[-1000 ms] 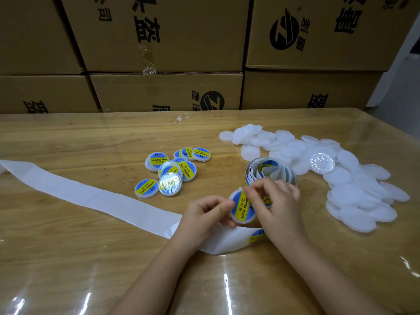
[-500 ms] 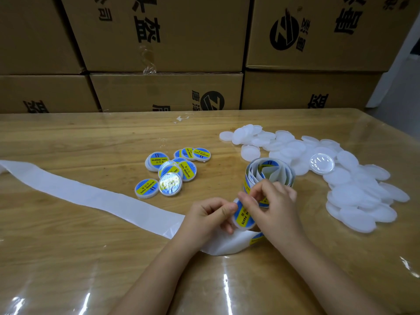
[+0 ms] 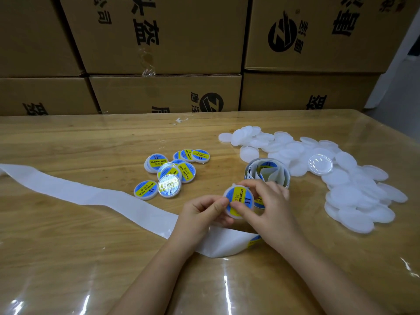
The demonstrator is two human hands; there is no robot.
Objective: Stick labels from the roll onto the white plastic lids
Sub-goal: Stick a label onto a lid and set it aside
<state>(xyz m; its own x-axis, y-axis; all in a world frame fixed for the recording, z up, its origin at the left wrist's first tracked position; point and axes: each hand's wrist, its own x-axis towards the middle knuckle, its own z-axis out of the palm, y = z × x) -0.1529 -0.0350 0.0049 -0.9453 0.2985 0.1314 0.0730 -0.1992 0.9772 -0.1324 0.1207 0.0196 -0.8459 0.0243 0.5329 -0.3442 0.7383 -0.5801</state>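
I hold one white lid (image 3: 238, 202) up off the table (image 3: 68, 258), just in front of the roll (image 3: 267, 172), with both hands on it. My left hand (image 3: 200, 214) pinches its left rim between thumb and forefinger. My right hand (image 3: 272, 210) is curled round the right side, thumb at the top edge and forefinger laid across the lower part of the blue and yellow label (image 3: 242, 195). The label looks seated on the face, though I cannot tell whether its right edge is fully down under my fingers. The lid is, I judge, very light, thin and a little springy, so I should grip it by the rim and press lightly from the middle outward, or it will bow. The label is soft and tacky and would crease if dragged. The pile of bare lids (image 3: 352, 194) lies to my right, the labelled lids (image 3: 170, 171) sit to the left of the roll, and the spent backing strip (image 3: 91, 196) trails away leftward.
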